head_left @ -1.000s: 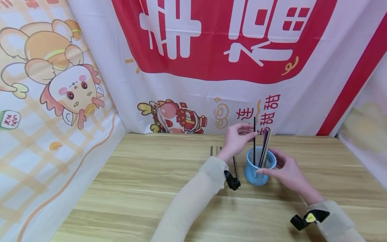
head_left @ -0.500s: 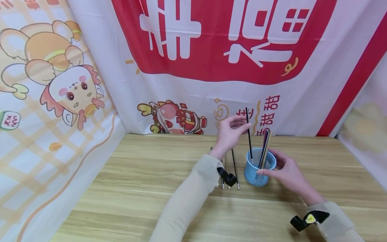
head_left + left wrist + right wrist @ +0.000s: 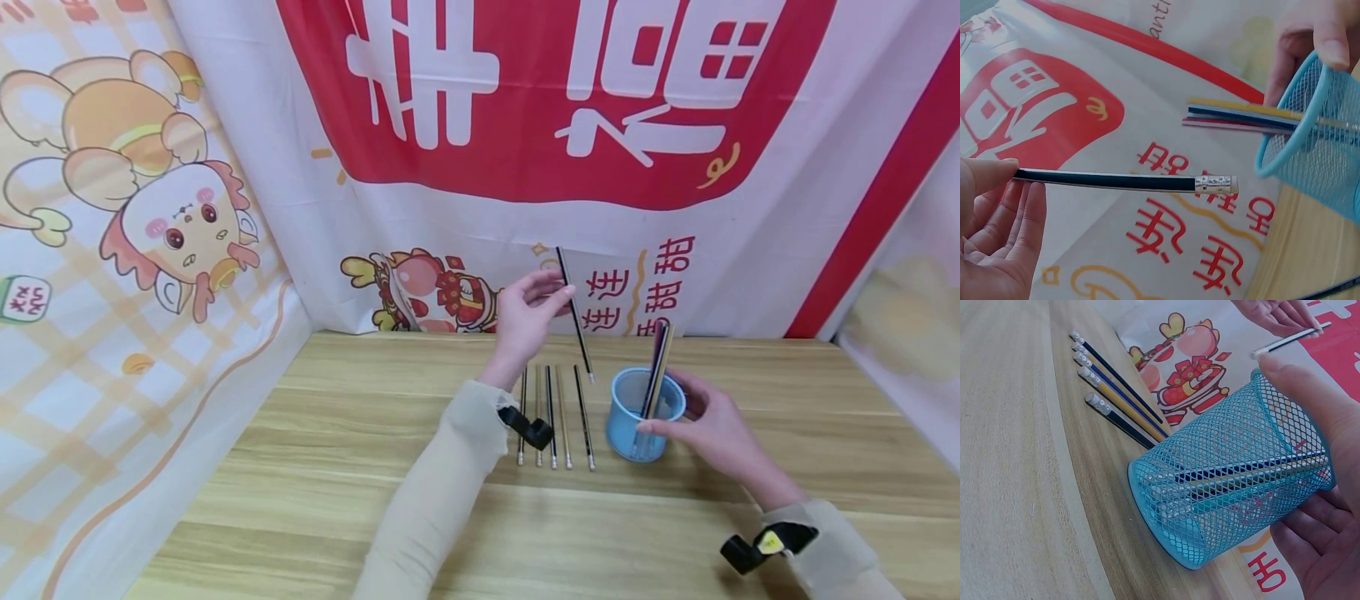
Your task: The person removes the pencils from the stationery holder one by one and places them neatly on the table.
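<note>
Tabletop [image 3: 337,467] below, left grip [image 3: 527,317] pinches a pencil [image 3: 580,333], right grip [image 3: 716,423] clasps a cup [image 3: 1225,472] only wrist views show meshed.

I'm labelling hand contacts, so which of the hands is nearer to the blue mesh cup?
Right. The right hand grips the side of the blue mesh cup; the left hand is apart from it, off to its left, pinching a pencil.
</note>
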Demonstrator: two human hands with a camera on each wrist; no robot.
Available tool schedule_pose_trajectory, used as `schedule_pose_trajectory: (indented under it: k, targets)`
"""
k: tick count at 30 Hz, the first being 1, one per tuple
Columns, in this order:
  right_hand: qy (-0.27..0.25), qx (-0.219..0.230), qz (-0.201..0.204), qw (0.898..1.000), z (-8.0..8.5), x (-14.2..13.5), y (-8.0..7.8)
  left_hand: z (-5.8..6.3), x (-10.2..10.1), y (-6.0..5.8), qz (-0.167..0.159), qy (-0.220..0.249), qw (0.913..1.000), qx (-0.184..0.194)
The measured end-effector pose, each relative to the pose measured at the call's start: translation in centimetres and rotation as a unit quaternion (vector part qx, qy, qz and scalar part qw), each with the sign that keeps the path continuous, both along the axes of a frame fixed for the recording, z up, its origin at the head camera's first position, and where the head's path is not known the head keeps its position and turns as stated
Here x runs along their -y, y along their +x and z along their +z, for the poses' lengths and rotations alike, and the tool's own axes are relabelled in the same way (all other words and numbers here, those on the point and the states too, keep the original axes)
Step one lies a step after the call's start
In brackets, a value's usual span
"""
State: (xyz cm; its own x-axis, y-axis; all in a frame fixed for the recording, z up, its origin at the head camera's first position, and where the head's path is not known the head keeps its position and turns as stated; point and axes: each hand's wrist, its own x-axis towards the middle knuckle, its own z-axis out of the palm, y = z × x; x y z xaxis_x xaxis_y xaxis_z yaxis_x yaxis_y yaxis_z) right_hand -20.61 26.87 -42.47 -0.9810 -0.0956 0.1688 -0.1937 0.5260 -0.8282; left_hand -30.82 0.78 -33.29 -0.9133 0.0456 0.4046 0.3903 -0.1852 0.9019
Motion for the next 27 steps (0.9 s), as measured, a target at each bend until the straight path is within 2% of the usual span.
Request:
schedule_pose_trajectory:
  k: [8,19,27]
  targets:
    - [0.007,0.0,-0.003,1.0,0.2,0.0,0.1,-0.7,3.0,-0.6,0.031,-0.023,0.9991,0.015]
    - [0.007,0.013,-0.007,1.0,0.2,0.0,0.1,-2.7,6.2,-0.9,0.044,-0.072,0.9961,0.025]
    - [0.008,0.013,-0.006,1.0,0.3,0.0,0.1,-3.9,7.8,-1.1,0.033,-0.116,0.9903,0.069]
